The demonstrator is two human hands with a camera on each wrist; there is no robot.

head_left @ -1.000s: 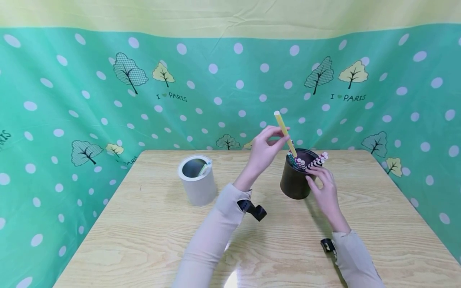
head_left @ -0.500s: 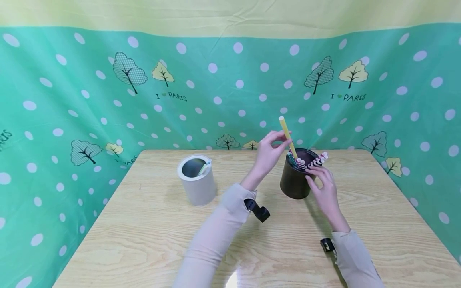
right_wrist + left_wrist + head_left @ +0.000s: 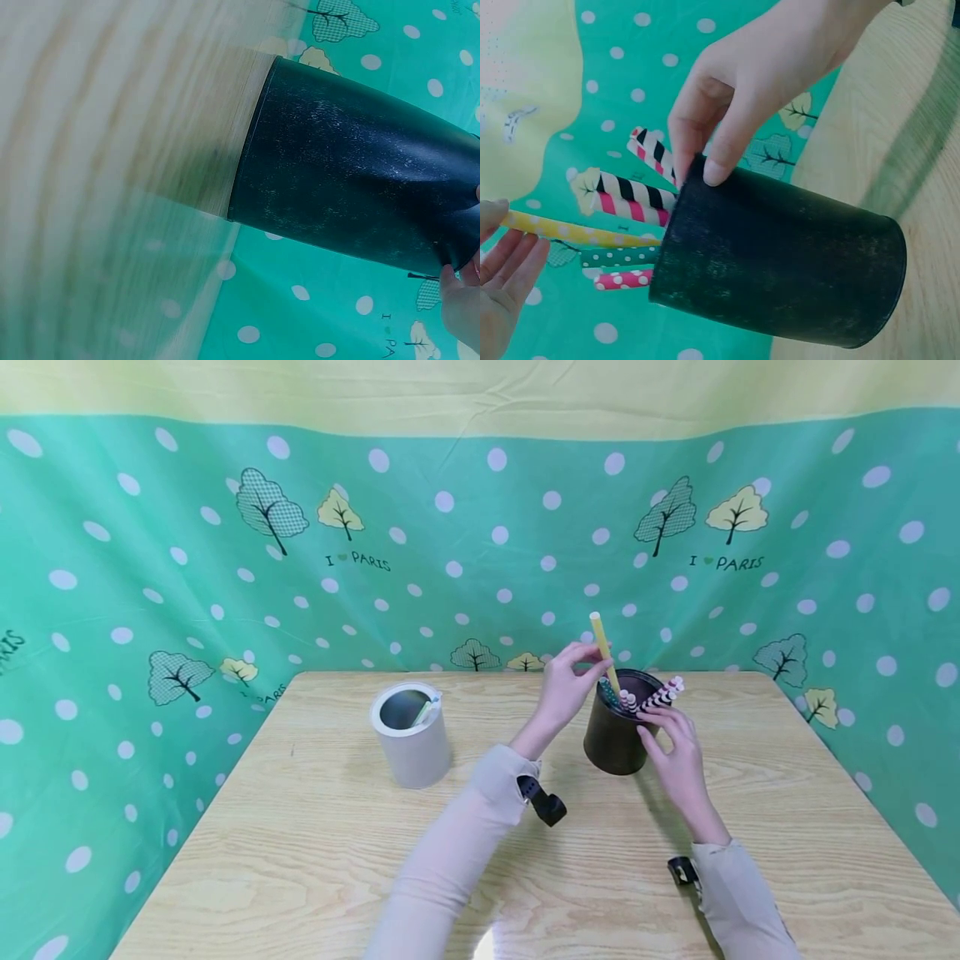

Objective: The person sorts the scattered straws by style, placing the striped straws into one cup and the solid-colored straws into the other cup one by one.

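My left hand [image 3: 564, 687] pinches the upper part of a yellow paper straw [image 3: 603, 639], which shows pale dots in the left wrist view. The straw leans slightly, its lower end at the mouth of a black cylindrical cup [image 3: 613, 745] and hidden by the rim. My right hand [image 3: 675, 750] holds that cup's near right rim between thumb and fingers. Several other straws stand in the cup: black, white and pink striped straws [image 3: 634, 199], a green dotted straw [image 3: 619, 257] and a pink dotted straw [image 3: 622, 280]. In the right wrist view the cup's dark side [image 3: 352, 165] fills the right half.
A white cup [image 3: 416, 758] stands left on the wooden table [image 3: 300, 852], with a thin pale item [image 3: 425, 712] leaning inside its mouth. Behind the table hangs a green dotted cloth [image 3: 465, 585]. A black strap device [image 3: 546, 803] sits on my left wrist.
My left hand has moved right and down with the yellow straw, which now stands lower and more upright at the black cup. The right hand and both cups stay put.
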